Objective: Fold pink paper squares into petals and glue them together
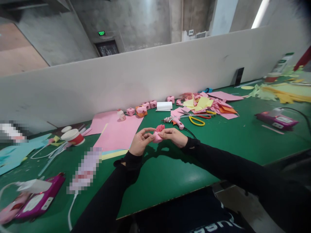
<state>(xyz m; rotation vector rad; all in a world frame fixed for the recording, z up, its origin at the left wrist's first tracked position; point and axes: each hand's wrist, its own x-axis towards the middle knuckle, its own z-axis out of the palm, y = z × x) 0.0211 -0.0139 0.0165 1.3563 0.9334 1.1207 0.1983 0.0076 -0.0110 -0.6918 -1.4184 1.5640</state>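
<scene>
Between both hands, a little above the green table [170, 181], is a small folded pink paper piece [157, 137] with a pleated, fan-like red-pink part [160, 128] on top. My left hand [141, 141] pinches its left side between thumb and fingers. From the right, my right hand [175, 136] grips it the same way. Just beyond the right hand lies a pink glue gun [178, 123] with a black cord. Left of the hands are flat pink paper sheets [119, 132]. My fingers partly cover the folded piece.
Small pink paper boxes [130, 111] line the white partition [109, 84]. Yellow-handled scissors [196, 121] lie by a pile of paper scraps [201, 102]. A paper cup [74, 137] stands left. Purple power strips [41, 197] with cords sit at the left front and far right.
</scene>
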